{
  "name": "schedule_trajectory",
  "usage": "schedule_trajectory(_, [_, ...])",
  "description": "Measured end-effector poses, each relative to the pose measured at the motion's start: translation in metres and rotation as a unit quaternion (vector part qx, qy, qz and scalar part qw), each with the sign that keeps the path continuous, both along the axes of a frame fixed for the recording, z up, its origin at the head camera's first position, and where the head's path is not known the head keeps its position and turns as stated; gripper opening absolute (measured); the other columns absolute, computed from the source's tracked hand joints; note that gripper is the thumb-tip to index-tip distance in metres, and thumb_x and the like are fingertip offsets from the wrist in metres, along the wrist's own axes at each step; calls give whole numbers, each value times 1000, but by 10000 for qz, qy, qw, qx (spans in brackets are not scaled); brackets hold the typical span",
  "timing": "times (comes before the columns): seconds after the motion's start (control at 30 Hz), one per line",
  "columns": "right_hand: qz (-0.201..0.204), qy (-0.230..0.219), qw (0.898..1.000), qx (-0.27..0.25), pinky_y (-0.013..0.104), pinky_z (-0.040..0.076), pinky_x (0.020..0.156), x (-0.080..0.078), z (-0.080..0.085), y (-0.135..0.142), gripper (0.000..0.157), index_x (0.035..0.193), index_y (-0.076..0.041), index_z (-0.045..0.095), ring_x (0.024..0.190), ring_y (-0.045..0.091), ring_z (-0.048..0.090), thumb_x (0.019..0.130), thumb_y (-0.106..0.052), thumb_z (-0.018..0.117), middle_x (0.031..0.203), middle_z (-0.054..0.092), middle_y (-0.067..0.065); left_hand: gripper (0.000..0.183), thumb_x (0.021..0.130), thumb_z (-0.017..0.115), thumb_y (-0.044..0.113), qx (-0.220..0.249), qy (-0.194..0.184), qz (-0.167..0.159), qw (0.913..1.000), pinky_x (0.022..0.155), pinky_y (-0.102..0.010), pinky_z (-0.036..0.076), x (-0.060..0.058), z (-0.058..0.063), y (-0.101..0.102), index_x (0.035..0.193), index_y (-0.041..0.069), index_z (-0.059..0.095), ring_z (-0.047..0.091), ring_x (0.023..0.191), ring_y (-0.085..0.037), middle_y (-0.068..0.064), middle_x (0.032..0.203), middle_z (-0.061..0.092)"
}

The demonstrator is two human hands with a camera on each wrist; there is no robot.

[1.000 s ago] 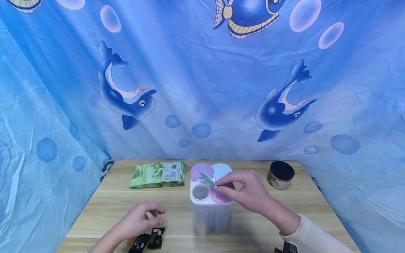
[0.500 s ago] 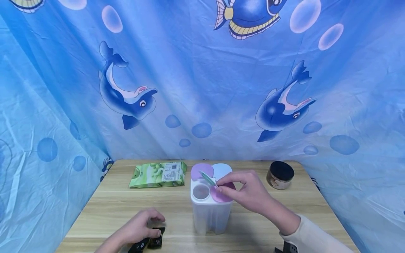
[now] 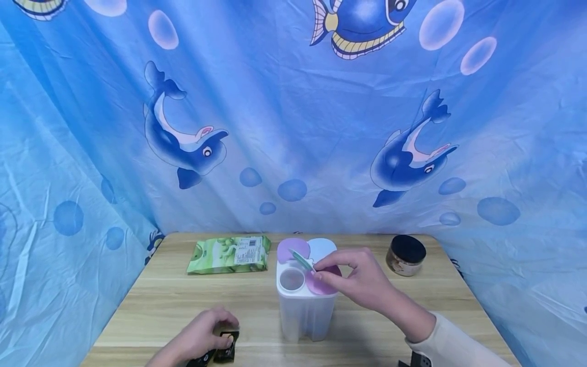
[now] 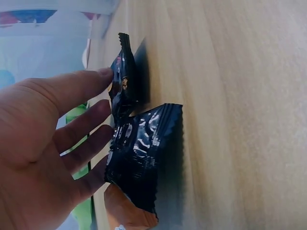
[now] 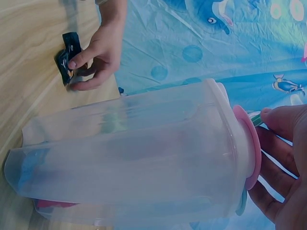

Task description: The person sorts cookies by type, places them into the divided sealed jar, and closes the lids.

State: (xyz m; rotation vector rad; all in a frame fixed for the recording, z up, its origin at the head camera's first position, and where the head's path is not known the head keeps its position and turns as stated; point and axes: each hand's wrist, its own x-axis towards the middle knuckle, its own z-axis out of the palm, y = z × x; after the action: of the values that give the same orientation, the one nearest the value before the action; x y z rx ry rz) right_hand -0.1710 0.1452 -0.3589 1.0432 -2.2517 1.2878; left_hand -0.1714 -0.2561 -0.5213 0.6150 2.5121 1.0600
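Black packets (image 4: 139,141) on wood tabletop (image 3: 257,306); blue dolphin curtain (image 3: 298,127) behind.

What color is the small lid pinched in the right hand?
The lid is green, seen best in the head view.

Curtain (image 3: 293,102): blue, creased cloth behind the table and along both its sides, printed with sea creatures
Left dolphin (image 3: 176,140): printed, tail up, head down towards the right, mouth open
Right dolphin (image 3: 399,160): printed in the same pose
Large fish (image 3: 362,28): printed blue with a yellow-banded fin, cut off by the head view's top edge
Bubbles (image 3: 498,211): printed ovals, pinkish higher up, blue lower down
Tabletop (image 3: 169,300): pale wood grain
Green snack pouch (image 3: 217,257): lying flat near the far left corner, white barcode panel on its right half
Black-lidded jar (image 3: 406,257): upright near the far right corner, see-through sides
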Motion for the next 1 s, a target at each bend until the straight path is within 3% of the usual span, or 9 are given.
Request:
schedule_trajectory(0.33, [101, 112, 9999, -60, 28, 56, 65, -2, -4, 0, 14, 97, -17, 82, 72, 3, 66, 86, -7, 82, 84, 76, -10, 19, 85, 83, 14, -36, -243, 137, 9996, 82, -34, 53, 0, -1, 1, 102, 16, 77, 66, 96, -19, 3, 102, 72])
schedule_trajectory(0.63, [109, 72, 9999, -73, 29, 57, 66, -2, -2, 0, 14, 97, -17, 82, 74, 4, 67, 86, -8, 82, 86, 77, -10, 24, 84, 81, 11, 184, -56, 59, 9998, 74, -26, 52, -3, -2, 1, 107, 5, 77, 62, 83, -3, 1, 97, 72])
schedule_trajectory(1.0, [132, 57, 9999, -72, 30, 58, 66, -1, -1, 0, 13, 97, -16, 82, 75, 4, 68, 87, -8, 81, 87, 77, -10, 20, 87, 78, 11, 586, -158, -74, 9981, 67, -24, 49, -3, 11, -2, 106, 5, 77, 60, 78, -5, 0, 94, 70])
